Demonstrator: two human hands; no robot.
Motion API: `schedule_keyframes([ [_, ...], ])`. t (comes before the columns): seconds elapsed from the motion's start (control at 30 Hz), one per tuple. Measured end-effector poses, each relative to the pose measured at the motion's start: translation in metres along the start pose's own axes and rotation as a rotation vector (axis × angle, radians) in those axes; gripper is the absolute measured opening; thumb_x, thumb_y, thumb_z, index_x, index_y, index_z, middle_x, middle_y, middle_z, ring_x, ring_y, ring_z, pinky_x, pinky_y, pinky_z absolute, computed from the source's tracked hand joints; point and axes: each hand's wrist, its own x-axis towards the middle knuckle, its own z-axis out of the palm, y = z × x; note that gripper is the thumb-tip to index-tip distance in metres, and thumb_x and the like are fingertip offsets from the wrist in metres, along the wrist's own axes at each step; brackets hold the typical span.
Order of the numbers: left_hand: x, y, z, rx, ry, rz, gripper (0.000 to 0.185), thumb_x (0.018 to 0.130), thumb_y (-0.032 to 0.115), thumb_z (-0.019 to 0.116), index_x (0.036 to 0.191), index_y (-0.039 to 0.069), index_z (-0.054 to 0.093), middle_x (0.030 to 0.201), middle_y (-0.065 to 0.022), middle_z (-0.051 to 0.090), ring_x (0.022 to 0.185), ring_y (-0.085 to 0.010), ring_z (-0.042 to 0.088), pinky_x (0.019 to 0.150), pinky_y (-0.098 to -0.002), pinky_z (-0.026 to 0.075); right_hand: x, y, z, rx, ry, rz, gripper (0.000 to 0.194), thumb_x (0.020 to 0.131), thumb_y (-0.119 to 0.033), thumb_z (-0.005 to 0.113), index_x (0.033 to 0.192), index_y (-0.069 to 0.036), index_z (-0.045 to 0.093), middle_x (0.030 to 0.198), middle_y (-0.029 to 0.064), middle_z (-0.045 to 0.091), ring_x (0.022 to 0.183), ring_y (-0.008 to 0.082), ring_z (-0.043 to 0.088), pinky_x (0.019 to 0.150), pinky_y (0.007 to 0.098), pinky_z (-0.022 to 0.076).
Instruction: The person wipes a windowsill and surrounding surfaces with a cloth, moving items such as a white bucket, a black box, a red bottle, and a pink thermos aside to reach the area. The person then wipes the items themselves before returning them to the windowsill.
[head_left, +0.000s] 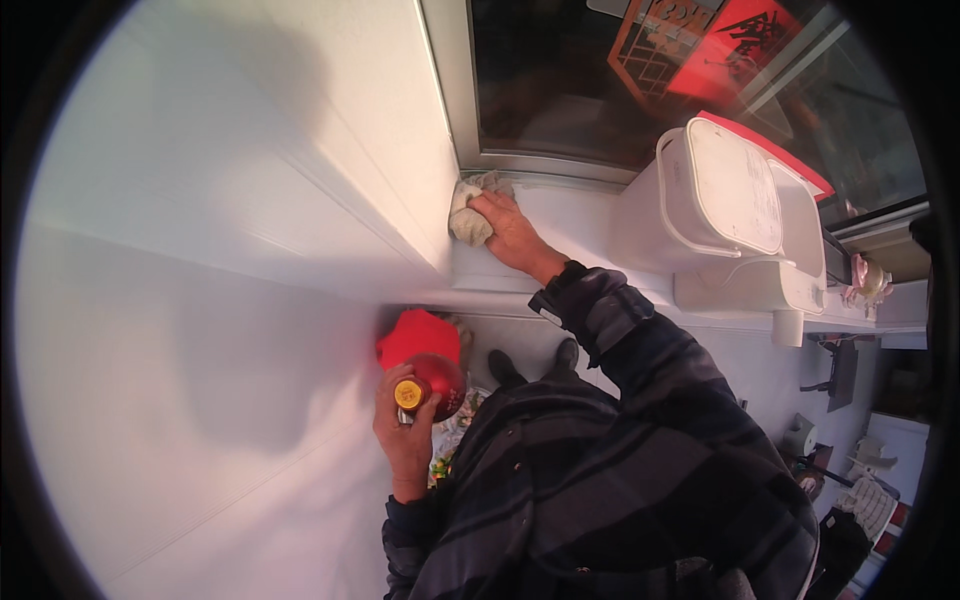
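My left hand (405, 442) grips a red bottle (442, 382) by its neck, just below the yellow cap (409, 394). The bottle is upright, seen from above, and bears light writing on its side. My right hand (514, 232) presses a crumpled pale cloth (472, 219) onto the white windowsill (551, 217), in the corner where the sill meets the side wall and the window frame. Part of the cloth is hidden under the fingers.
A lidded white plastic bin (652, 202) and a white appliance (742, 285) stand on the sill to the right. Beyond the bin is a glass window (555, 82) with red decorations. A red object (420, 337) lies low by the wall (262, 337), near my feet.
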Motion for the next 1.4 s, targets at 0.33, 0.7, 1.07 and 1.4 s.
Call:
schedule_keyframes([
  [0.33, 0.001, 0.01, 0.011, 0.003, -0.036, -0.034, 0.049, 0.086, -0.004, 0.081, 0.132, 0.003, 0.069, 0.136, -0.0102, 0.07, 0.129, -0.0251, 0.064, 0.113, -0.0382, 0.048, -0.055, -0.038, -0.007, -0.177, -0.199, -0.146, 0.049, 0.084, 0.004, 0.066, 0.132, -0.008, 0.061, 0.14, 0.0157, 0.066, 0.154, 0.0419, 0.044, 0.133, 0.0572, 0.0259],
  [0.7, 0.005, 0.011, 0.011, 0.034, -0.025, -0.012, 0.048, 0.086, -0.004, 0.08, 0.132, 0.003, 0.069, 0.136, -0.0102, 0.07, 0.129, -0.0248, 0.064, 0.113, -0.0381, 0.048, -0.068, -0.096, -0.087, 0.404, -0.203, 0.271, 0.033, 0.097, -0.005, 0.069, 0.129, -0.009, 0.065, 0.122, 0.02, 0.076, 0.117, 0.0422, 0.072, 0.095, 0.0448, 0.0582],
  [1.07, 0.002, 0.002, 0.003, 0.034, 0.064, -0.072, 0.048, 0.083, -0.006, 0.083, 0.128, 0.0, 0.07, 0.132, -0.0143, 0.072, 0.128, -0.0295, 0.067, 0.113, -0.0406, 0.05, -0.006, -0.031, -0.011, -0.505, -0.268, 0.077, 0.077, 0.098, -0.028, 0.071, 0.167, -0.009, 0.042, 0.175, 0.02, 0.036, 0.167, 0.0406, 0.023, 0.137, 0.0552, 0.0149],
  [1.4, 0.01, -0.002, 0.011, 0.072, 0.012, -0.099, 0.048, 0.088, -0.007, 0.077, 0.135, 0.003, 0.069, 0.132, -0.0069, 0.07, 0.123, -0.019, 0.065, 0.106, -0.034, 0.05, -0.061, -0.064, 0.006, -0.633, -0.276, -0.051, 0.083, 0.085, -0.032, 0.074, 0.16, -0.002, 0.051, 0.167, 0.024, 0.044, 0.164, 0.0442, 0.027, 0.134, 0.062, 0.0177],
])
